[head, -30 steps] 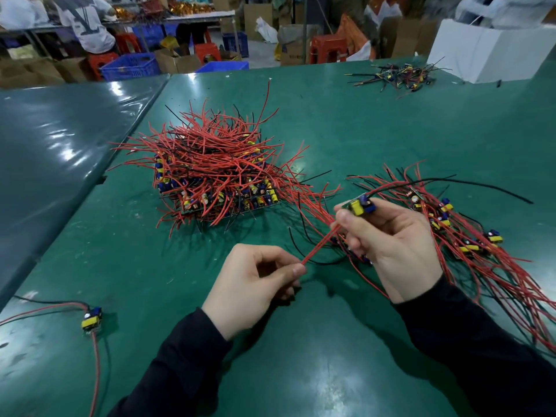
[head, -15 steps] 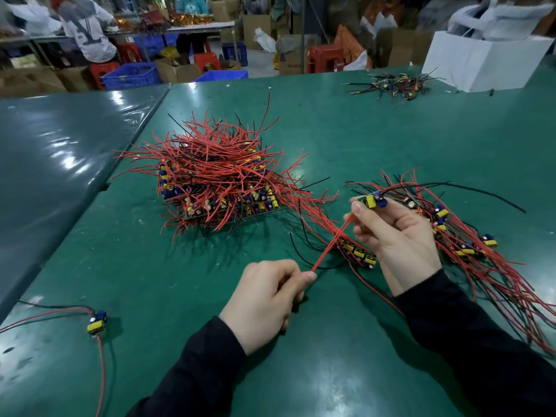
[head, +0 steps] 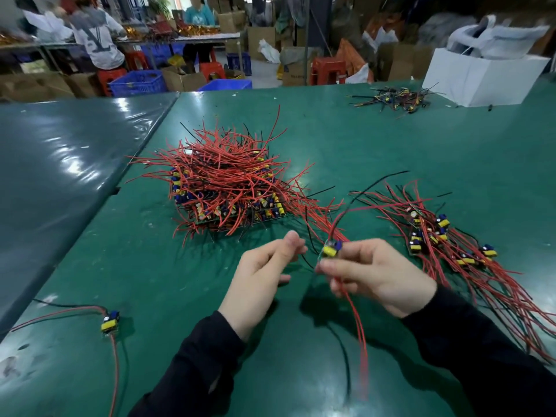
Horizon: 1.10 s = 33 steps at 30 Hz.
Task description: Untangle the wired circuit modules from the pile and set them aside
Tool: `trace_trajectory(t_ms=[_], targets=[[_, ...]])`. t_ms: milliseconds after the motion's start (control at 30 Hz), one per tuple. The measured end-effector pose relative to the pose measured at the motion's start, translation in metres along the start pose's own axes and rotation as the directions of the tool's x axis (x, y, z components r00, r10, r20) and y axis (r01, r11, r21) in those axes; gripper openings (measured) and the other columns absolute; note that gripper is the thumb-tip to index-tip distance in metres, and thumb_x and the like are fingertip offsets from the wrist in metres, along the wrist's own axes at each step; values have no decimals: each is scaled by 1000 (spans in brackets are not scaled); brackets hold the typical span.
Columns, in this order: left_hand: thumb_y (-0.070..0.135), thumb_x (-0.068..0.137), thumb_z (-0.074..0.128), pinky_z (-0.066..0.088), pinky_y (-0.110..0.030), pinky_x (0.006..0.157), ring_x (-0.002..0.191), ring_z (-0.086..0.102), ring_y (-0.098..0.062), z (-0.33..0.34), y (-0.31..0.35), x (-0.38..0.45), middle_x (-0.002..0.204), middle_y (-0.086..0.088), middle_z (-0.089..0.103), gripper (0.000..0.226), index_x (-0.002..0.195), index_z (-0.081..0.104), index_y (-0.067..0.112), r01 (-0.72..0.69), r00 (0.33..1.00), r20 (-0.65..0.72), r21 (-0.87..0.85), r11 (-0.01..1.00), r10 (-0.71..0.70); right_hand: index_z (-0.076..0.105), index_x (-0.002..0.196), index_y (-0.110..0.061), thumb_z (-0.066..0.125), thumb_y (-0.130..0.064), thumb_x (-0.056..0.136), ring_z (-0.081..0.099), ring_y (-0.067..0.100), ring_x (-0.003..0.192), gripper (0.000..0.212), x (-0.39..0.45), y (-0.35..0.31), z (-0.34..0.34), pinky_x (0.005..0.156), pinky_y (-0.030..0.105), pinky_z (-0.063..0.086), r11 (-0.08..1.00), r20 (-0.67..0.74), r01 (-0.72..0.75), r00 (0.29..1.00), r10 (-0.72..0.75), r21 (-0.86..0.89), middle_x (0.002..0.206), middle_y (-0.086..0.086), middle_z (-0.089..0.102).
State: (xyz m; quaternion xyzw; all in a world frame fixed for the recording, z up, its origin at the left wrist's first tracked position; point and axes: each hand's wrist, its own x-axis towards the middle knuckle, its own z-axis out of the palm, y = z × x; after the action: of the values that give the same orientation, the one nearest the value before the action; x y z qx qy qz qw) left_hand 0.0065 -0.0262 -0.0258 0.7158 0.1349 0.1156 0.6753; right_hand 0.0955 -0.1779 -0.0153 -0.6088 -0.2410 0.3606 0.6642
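A big tangled pile of red-wired circuit modules lies on the green table in front of me. My right hand pinches one small module with yellow and blue parts, lifted above the table. Its red wires and a black wire hang down below that hand. My left hand hovers just left of the module, fingers loosely curled, with nothing visible in it. A spread group of separated modules lies to the right of my right hand.
A single module with red and black leads lies near the table's left front edge. A small heap of wires and a white box sit at the far right. A second, darker table adjoins on the left.
My left hand has let go of the red wire end it was pinching. My right hand has turned the module, and its wires now hang downward instead of stretching between the hands.
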Motion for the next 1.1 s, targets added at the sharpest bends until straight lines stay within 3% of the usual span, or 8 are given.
trace_trajectory(t_ms=[100, 233, 467, 567, 767, 867, 933, 1100], targets=[[53, 73, 60, 51, -36, 90, 106, 65, -14, -2, 3, -2, 105, -3, 73, 50, 102, 71, 14, 44, 992, 127, -163, 986, -23, 66, 75, -1, 68, -23, 68, 55, 6, 44, 23, -7, 3, 11, 48, 12, 40, 968, 195, -56, 975, 106, -245, 52, -2, 63], [23, 70, 67, 54, -24, 67, 75, 69, -16, -6, 5, -5, 81, -8, 73, 23, 86, 76, 9, 115, 969, 244, -328, 938, -34, 60, 88, 22, 68, -23, 70, 53, 6, 44, 49, -11, 1, 15, 50, 12, 42, 954, 206, -102, 965, 164, -281, 51, -3, 62], [16, 65, 69, 52, -17, 54, 66, 70, -15, -5, 7, -3, 78, -14, 74, 10, 73, 73, 11, 81, 996, 57, -392, 916, -64, 70, 84, 3, 66, -25, 73, 57, 9, 45, 31, -18, -1, 16, 49, 17, 44, 959, 173, -175, 961, 215, -223, 57, 3, 66], [15, 62, 70, 54, -19, 55, 68, 72, -17, -8, 10, -2, 79, -13, 74, 11, 72, 74, 11, 110, 994, 45, -431, 896, -100, 71, 88, 1, 62, -24, 79, 57, 11, 46, 29, -23, 1, 16, 48, 18, 43, 979, 170, -143, 971, 167, -147, 57, 5, 66], [14, 59, 75, 57, -24, 61, 67, 71, -14, -17, 15, -1, 67, -2, 70, 19, 77, 78, 12, 263, 962, 230, -646, 716, -146, 71, 95, -3, 53, -18, 92, 62, 10, 48, 23, -34, -6, 21, 52, 17, 47, 978, 406, -208, 891, 202, -30, 62, 4, 70], [18, 37, 95, 55, -21, 59, 71, 70, -10, -23, 15, -2, 66, 4, 68, 48, 83, 78, 15, 267, 954, 284, -679, 684, -90, 71, 95, -5, 50, -14, 95, 63, 8, 50, 23, -35, -10, 21, 53, 16, 48, 972, 475, -236, 855, 209, -3, 65, 2, 71], [21, 38, 95, 50, -15, 53, 68, 67, -8, -24, 16, -3, 64, 4, 66, 52, 87, 78, 15, 265, 951, 302, -679, 685, -69, 71, 95, -7, 50, -15, 95, 63, 7, 51, 23, -36, -11, 19, 53, 16, 48, 970, 495, -243, 842, 214, -6, 66, 1, 71], [12, 60, 68, 34, -10, 37, 43, 48, -3, -19, 18, -1, 59, -4, 65, 8, 62, 75, 12, 148, 987, 53, -640, 754, -150, 72, 93, -9, 53, -20, 91, 63, 9, 51, 22, -37, -9, 19, 52, 18, 46, 984, 410, -162, 895, 175, -68, 65, 4, 71]])
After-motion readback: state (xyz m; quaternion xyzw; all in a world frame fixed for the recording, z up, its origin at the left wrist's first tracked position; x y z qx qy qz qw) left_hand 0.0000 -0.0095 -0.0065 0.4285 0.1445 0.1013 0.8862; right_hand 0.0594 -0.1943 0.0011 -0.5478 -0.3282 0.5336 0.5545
